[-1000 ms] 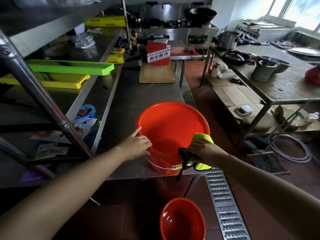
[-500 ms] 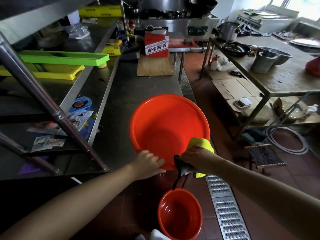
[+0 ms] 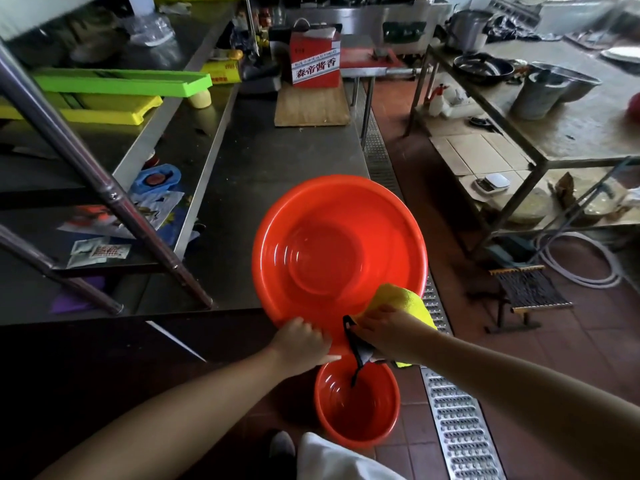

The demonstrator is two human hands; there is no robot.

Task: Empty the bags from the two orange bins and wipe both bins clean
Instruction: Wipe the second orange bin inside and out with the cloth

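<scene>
A large orange bin (image 3: 332,244) is tipped toward me off the near edge of the steel counter (image 3: 263,174), its empty inside facing the camera. My left hand (image 3: 300,341) grips its near rim. My right hand (image 3: 388,332) holds a yellow cloth (image 3: 403,301) against the same rim, with a black strap hanging below it. A second, smaller orange bin (image 3: 356,407) stands upright and empty on the tiled floor directly under the big one.
A wooden board (image 3: 311,105) and a red box (image 3: 315,62) sit at the counter's far end. Packets (image 3: 100,251) lie on the left shelf behind slanted steel poles (image 3: 86,164). A floor drain grate (image 3: 460,420) runs to the right, beside a small stool (image 3: 530,292) and another steel table (image 3: 568,126).
The large bin has been pulled off the counter edge and tipped toward me. My left hand shifted from its left rim to its near rim. My head has moved closer.
</scene>
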